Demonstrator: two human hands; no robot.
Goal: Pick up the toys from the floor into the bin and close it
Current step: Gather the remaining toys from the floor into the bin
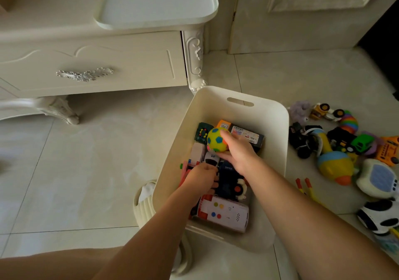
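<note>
- Pale glossy floor tiles carry every item; the landmark for all positions below is the cream bin, an open-topped tub with a slot handle in its far wall.
- Bin contents: a dark box with printed labels at the far end, a green patterned cube beside it, a white toy car near the middle, a dark blue toy vehicle below that, and a white toy with coloured buttons at the near end.
- Right hand: inside the bin, over its far half, fingers curled around a yellow ball with blue, green and orange patches. The ball is fully gripped and sits above the packed toys.
- Left hand: inside the bin against its left wall, fingers bent down among the toys beside the dark blue vehicle. Whether they grip anything cannot be told.
- Toys outside the bin: a loose pile on the floor to the right, including a yellow-and-blue rocket toy, a green truck, a rainbow ringed toy, black vehicles, and a white plush.
- Ribbed cream container: touching the bin's near-left corner.
- White carved cabinet: beyond the bin's far-left corner, drawer fitted with an ornate silver handle.
</note>
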